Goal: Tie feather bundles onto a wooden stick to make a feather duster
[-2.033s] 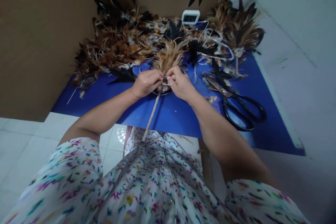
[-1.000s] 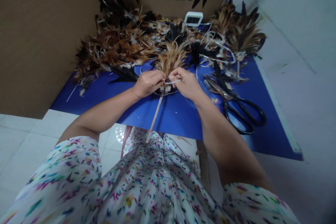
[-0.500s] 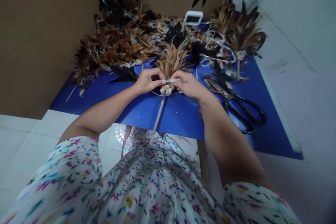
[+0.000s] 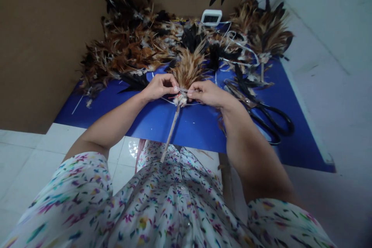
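Feathers (image 4: 189, 68), tan to golden brown, fan in a bushy tuft above whitish fluff (image 4: 180, 100) and a thin stick (image 4: 170, 133), over the blue tabletop (image 4: 200, 133). We see the left hand (image 4: 158, 86) and right hand (image 4: 205, 93) pinching a white strip (image 4: 183, 90) across the tuft's base.

Between my left hand (image 4: 159, 86) and right hand (image 4: 207, 92) I pinch a white plastic ribbon (image 4: 183, 90), stretched across the base of a tan feather bundle (image 4: 189, 66) on a thin stick (image 4: 171, 133). Black-handled scissors (image 4: 252, 103) lie to the right on the blue tabletop (image 4: 200, 131); heaped brown feathers (image 4: 128, 46) spread behind.
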A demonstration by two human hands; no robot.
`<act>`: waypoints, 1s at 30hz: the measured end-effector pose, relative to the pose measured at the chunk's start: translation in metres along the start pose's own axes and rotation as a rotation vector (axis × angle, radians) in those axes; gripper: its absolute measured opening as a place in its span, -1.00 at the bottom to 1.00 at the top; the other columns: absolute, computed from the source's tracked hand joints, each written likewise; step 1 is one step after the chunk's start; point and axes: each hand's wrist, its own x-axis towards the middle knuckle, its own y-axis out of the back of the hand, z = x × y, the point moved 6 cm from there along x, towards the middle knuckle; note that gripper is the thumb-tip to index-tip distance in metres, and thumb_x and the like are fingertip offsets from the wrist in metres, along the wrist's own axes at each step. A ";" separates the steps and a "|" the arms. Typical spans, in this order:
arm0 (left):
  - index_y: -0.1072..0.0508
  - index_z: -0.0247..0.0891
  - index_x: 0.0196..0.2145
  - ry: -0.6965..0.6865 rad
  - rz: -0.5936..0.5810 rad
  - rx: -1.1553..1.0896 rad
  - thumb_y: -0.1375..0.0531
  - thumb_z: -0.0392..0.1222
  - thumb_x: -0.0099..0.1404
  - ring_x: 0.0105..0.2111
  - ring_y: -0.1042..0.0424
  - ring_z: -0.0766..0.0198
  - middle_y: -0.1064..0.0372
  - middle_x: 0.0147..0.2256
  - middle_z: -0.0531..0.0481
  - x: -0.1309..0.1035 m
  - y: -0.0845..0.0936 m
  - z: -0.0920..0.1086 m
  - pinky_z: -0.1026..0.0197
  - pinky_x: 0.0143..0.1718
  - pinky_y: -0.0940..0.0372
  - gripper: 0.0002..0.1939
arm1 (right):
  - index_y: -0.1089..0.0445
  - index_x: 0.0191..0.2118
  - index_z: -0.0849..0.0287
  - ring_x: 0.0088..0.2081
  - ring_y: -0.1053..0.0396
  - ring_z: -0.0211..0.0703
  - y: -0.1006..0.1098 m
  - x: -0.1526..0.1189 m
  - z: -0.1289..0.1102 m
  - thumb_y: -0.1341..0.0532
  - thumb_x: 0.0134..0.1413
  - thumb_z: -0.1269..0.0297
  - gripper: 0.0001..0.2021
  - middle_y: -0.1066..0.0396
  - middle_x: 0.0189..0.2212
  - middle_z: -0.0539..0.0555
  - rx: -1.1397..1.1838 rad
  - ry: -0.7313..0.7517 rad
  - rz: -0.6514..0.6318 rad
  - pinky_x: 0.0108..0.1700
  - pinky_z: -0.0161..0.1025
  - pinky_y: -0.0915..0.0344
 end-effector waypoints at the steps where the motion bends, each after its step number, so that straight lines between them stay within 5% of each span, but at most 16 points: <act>1: -0.41 -0.34 -0.47 -0.010 -0.001 0.002 -0.45 0.06 -0.04 -0.44 -0.45 0.40 -0.49 -0.42 -0.01 0.000 0.000 0.001 0.31 -0.38 -0.34 -0.56 | -0.39 -0.52 0.22 -0.62 -0.12 -0.40 0.000 0.000 0.000 -0.29 -0.04 0.32 -0.87 -0.33 -0.67 -0.06 -0.004 0.001 0.001 -0.52 -0.36 -0.03; 7: -0.36 -0.31 -0.45 0.016 -0.064 -0.069 -0.44 0.08 -0.01 -0.47 -0.44 0.40 -0.53 -0.36 -0.06 -0.001 -0.008 0.003 0.33 -0.46 -0.31 -0.54 | -0.37 -0.55 0.23 -0.63 -0.12 -0.40 -0.002 -0.001 -0.003 -0.25 -0.04 0.44 -0.87 -0.35 -0.68 -0.07 -0.020 -0.083 0.043 -0.51 -0.35 -0.04; 13: -0.25 -0.25 -0.39 0.081 -0.132 -0.101 -0.37 0.09 0.11 -0.72 -0.21 0.56 -0.56 -0.35 -0.04 -0.005 -0.017 0.001 0.41 -0.74 -0.02 -0.56 | -0.38 -0.57 0.24 -0.63 -0.15 -0.40 -0.003 0.000 -0.001 -0.24 -0.04 0.50 -0.85 -0.35 -0.70 -0.07 -0.066 -0.085 0.084 -0.52 -0.36 -0.03; 25: -0.23 -0.21 -0.37 -0.004 -0.071 0.161 -0.25 0.16 0.24 -0.72 -0.17 0.53 -0.47 -0.46 0.05 -0.004 -0.018 0.002 0.35 -0.69 -0.07 -0.60 | -0.42 -0.64 0.20 -0.56 -0.27 -0.27 0.002 -0.002 -0.002 -0.28 -0.16 0.54 -0.83 -0.33 -0.72 -0.01 -0.288 -0.057 0.196 -0.47 -0.30 -0.13; 30: -0.25 -0.22 -0.36 -0.051 -0.055 0.276 -0.21 0.16 0.27 -0.68 -0.25 0.47 -0.44 -0.51 0.06 -0.005 -0.021 0.004 0.33 -0.63 -0.13 -0.62 | -0.43 -0.61 0.22 -0.58 -0.25 -0.28 0.002 -0.004 0.000 -0.28 -0.12 0.57 -0.83 -0.35 -0.70 0.01 -0.169 -0.146 0.115 -0.47 -0.28 -0.13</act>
